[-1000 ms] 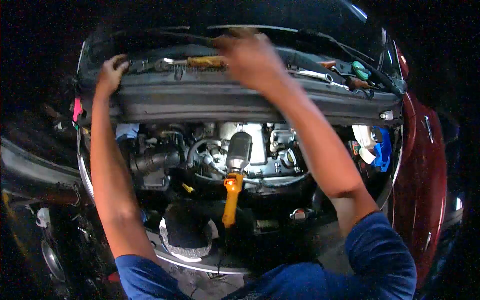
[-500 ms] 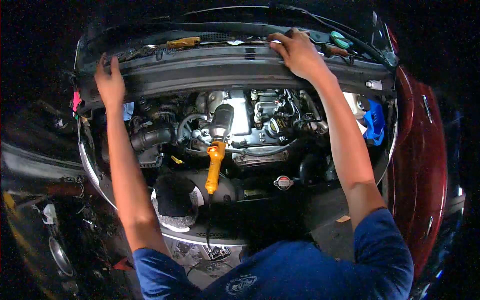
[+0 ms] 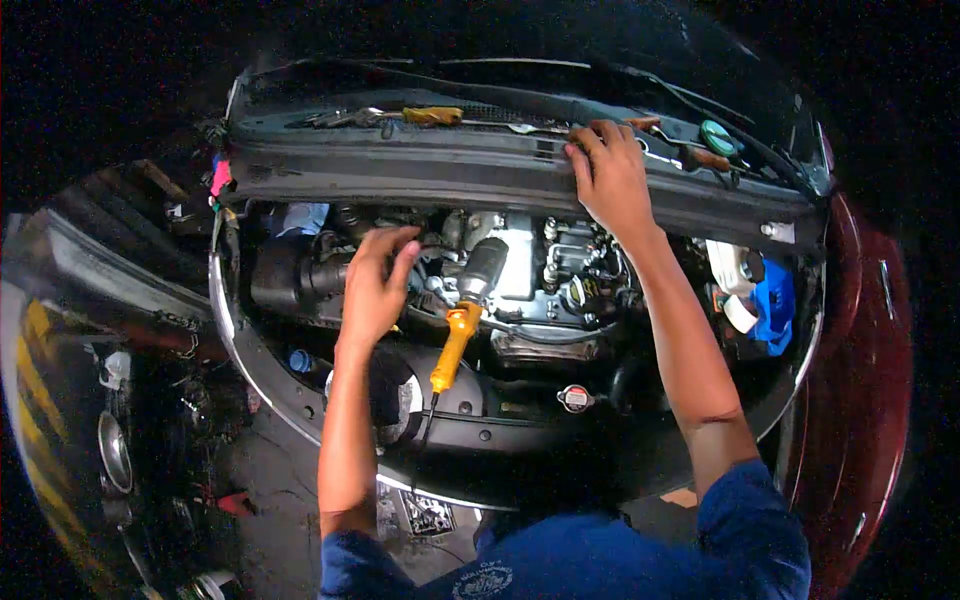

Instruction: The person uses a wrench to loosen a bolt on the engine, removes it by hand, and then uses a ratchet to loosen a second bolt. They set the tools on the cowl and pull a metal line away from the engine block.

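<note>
Leans over the open engine bay [image 3: 300, 400] of a dark red car [image 3: 868, 330], blue sleeves at the bottom of the view. Has the left hand [image 3: 378, 285] low in the bay, palm down, fingers loosely bent and slightly apart, closed on nothing that shows. Hangs it just right of the black intake hose [image 3: 300, 278] and just left of the work light [image 3: 458, 340]. Cannot tell whether the fingertips touch the hoses beneath.

Rests the right hand [image 3: 612, 178] on the cowl panel [image 3: 400, 170] at the far edge of the bay, fingers laid flat over its top lip, thumb tucked toward the engine side. Grips no tool, only presses on the panel.

Between the two arms: the work light, grey head up against the engine top [image 3: 520, 265], orange handle slanting down toward the near side, cord trailing below it. Nearer the front, a round radiator cap [image 3: 574, 398].

Along the cowl tray, left to right — wrenches [image 3: 345, 118], a yellow-handled screwdriver [image 3: 432, 116], then, beyond the right hand, a brown-handled screwdriver [image 3: 705, 158] and a green cap [image 3: 716, 138]. All well apart from the left hand; the brown-handled one nearest the right.

At the bay's far right side, a blue plastic part [image 3: 772, 300] beside a white one. At the left end of the cowl, a pink rag [image 3: 220, 178].
</note>
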`<state>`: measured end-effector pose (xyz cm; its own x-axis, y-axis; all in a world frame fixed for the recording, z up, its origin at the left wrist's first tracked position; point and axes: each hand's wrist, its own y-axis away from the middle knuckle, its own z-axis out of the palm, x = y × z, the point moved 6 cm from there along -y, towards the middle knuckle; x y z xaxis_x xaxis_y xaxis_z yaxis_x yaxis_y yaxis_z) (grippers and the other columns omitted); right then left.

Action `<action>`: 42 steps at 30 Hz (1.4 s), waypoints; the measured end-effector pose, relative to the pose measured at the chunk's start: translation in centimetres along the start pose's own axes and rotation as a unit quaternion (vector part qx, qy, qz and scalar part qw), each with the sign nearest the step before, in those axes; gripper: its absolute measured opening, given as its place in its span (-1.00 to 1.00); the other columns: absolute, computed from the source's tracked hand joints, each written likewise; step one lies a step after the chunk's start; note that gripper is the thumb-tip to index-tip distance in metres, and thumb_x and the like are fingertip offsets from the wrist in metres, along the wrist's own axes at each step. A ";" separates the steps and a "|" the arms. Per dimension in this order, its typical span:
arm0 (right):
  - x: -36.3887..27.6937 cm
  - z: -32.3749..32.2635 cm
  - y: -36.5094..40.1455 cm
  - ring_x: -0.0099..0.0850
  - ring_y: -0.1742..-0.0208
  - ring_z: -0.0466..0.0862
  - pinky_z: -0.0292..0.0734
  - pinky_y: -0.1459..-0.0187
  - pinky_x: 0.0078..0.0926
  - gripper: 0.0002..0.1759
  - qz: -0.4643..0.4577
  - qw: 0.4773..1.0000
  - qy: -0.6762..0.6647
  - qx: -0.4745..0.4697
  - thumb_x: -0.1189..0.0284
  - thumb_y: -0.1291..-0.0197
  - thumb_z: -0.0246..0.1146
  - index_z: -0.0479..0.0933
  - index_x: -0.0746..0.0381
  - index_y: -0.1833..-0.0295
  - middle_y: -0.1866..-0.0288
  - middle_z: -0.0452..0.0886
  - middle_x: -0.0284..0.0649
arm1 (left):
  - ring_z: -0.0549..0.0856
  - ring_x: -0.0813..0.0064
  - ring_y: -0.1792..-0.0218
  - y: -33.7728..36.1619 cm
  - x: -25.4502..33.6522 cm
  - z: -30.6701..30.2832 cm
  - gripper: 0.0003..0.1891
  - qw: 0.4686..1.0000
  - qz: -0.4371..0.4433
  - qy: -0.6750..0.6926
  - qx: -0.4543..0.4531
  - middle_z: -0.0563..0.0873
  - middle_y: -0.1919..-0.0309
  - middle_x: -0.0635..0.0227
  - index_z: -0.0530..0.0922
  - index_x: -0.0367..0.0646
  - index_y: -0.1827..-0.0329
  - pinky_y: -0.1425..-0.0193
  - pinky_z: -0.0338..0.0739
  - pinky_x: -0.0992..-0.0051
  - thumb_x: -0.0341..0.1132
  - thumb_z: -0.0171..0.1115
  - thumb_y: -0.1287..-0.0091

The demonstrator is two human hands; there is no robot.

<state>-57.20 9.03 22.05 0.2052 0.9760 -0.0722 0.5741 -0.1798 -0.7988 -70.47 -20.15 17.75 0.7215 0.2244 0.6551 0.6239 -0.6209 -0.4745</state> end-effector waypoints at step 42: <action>0.7 1.3 -1.7 -0.06 0.01 0.62 0.54 -0.08 -0.08 -0.67 0.024 0.998 0.009 0.065 0.19 -0.37 0.25 0.69 0.19 -0.04 0.08 0.68 -0.07 | 0.59 0.01 -0.20 -21.6 0.6 6.7 -0.72 0.919 0.220 -0.187 -0.268 0.65 -0.07 0.03 0.57 -0.20 -0.13 -0.35 0.45 0.17 -0.24 0.14 -0.49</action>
<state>-59.09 10.15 22.53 0.2445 0.9642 -0.1023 0.4563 -0.2075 -0.8653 -81.50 -1.54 24.44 0.9838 0.0438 0.1740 0.0824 -0.9717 -0.2216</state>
